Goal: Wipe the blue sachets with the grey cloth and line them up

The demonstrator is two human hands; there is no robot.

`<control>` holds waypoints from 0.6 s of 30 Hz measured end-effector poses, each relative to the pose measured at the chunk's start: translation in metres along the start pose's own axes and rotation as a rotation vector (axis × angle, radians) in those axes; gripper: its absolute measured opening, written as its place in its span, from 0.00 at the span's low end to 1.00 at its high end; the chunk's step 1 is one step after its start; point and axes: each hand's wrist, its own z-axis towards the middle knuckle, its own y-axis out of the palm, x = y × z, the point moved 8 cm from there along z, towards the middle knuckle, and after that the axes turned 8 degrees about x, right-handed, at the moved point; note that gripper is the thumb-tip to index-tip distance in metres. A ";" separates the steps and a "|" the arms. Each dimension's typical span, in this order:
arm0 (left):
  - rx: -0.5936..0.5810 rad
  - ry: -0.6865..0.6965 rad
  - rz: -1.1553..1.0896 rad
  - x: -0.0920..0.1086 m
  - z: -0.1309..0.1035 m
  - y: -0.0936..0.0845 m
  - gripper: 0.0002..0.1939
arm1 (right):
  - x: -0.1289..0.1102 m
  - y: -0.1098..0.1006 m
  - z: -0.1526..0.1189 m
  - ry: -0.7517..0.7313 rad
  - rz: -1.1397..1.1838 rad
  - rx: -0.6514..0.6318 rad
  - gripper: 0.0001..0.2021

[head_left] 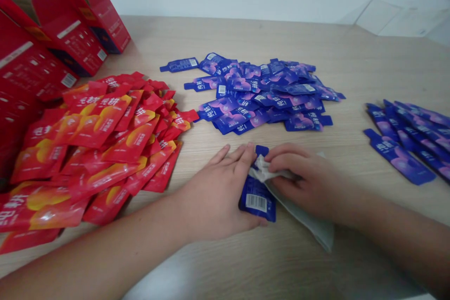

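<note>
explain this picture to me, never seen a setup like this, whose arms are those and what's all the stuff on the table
There is no machine here: these are a person's own bare hands. The single picture comes from a camera worn on the person's head, looking forward and down.

The left hand is spread against a blue pouch lying barcode side up. The right hand pinches a white cloth, or perhaps a wipe, against the pouch's narrow end.

On the pale wooden table are a heap of red pouches at the left, a blue heap beyond the hands, and a smaller blue group at the right. Red boxes stand at the far left.
</note>
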 end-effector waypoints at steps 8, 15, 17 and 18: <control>0.021 -0.052 0.028 0.000 0.000 0.006 0.65 | -0.031 0.019 -0.011 -0.040 0.060 -0.396 0.11; -0.002 -0.054 0.038 0.002 -0.002 0.008 0.69 | -0.024 0.025 -0.009 -0.118 0.003 -0.347 0.08; 0.002 -0.051 0.030 0.002 -0.002 0.007 0.68 | -0.016 0.025 -0.005 -0.115 -0.064 -0.329 0.08; 0.007 -0.048 0.026 0.003 -0.002 0.006 0.67 | -0.010 0.024 -0.003 -0.102 -0.102 -0.313 0.08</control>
